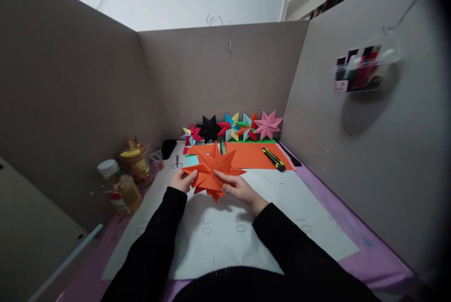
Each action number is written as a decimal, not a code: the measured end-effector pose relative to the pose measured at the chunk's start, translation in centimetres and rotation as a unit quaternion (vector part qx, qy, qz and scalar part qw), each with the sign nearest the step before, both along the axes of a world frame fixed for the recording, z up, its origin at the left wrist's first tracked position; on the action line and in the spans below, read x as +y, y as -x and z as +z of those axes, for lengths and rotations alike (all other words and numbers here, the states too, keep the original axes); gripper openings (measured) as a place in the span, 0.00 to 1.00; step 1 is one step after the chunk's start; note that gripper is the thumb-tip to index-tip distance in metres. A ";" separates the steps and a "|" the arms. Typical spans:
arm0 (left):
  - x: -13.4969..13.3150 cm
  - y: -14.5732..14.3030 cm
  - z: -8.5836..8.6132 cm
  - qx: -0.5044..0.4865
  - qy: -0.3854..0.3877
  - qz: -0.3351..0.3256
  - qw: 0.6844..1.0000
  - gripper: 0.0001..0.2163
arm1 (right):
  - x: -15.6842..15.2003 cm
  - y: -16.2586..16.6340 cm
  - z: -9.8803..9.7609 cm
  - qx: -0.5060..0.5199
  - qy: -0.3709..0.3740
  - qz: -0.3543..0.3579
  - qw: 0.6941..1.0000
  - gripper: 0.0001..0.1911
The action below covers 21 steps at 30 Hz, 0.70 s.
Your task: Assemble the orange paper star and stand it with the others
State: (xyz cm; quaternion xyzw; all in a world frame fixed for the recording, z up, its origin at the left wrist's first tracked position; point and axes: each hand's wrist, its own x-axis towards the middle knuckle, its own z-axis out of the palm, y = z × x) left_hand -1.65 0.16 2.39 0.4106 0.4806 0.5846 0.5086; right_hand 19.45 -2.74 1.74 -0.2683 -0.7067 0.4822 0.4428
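An orange star (213, 170) is held above the worktop (282, 212), pinched in the grip of left hand (182, 181) and right hand (239, 189).

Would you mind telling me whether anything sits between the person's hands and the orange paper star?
Nothing visible does. The left hand pinches the orange paper star at its left side and the right hand grips its lower right edge, so both touch it directly, held above the white sheet.

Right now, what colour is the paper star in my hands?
Orange; the paper star shows in the head view.
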 end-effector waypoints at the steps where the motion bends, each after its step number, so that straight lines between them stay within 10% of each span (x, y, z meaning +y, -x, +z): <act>1: 0.1 0.0 -0.2 0.010 0.000 0.002 1.000 0.16 | -0.1 0.1 0.1 0.002 0.004 0.004 1.000 0.28; 21: -0.1 0.1 -0.1 0.070 -0.032 0.032 0.996 0.18 | -0.6 0.7 0.2 0.056 0.034 0.042 0.997 0.34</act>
